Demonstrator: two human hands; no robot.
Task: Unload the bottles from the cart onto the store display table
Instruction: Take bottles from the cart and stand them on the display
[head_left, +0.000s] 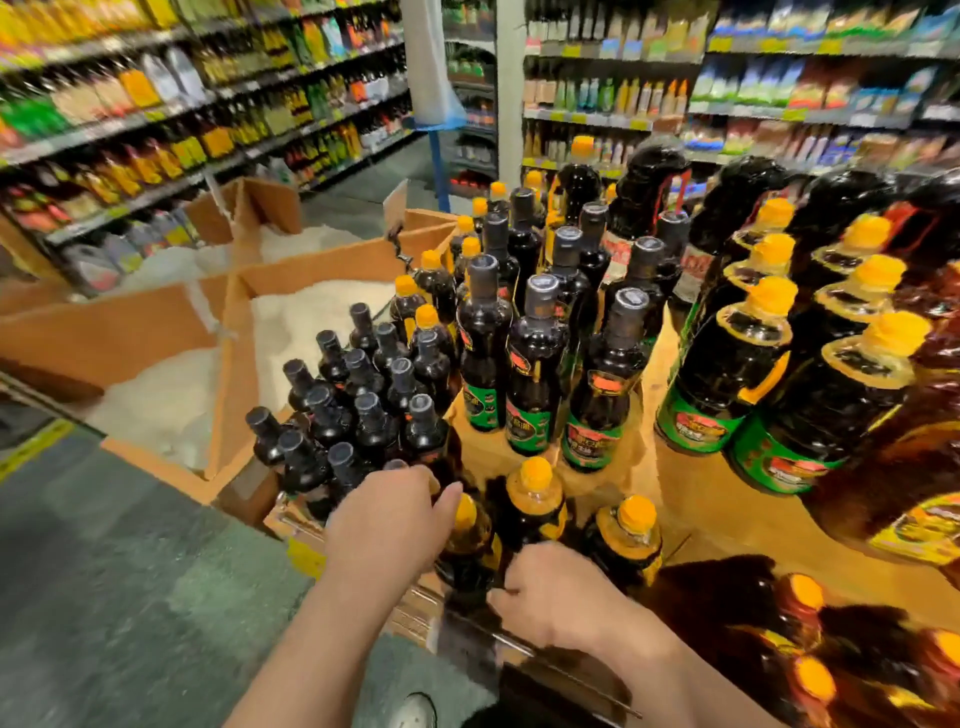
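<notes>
Grocery aisle. Grey-green floor (130, 571), yellow strip at left edge. Stocked shelving (156, 130) left & rear right. White pillar (509, 88) centre. Cardboard bins (171, 322) w/ white grain.

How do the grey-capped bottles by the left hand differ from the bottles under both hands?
The grey-capped bottles have slim necks and dark grey caps; the orange-capped bottles are squatter, with orange caps and yellow collars. The grey-capped ones stand packed tightly; the orange-capped ones stand looser. Both hold dark liquid.
</notes>
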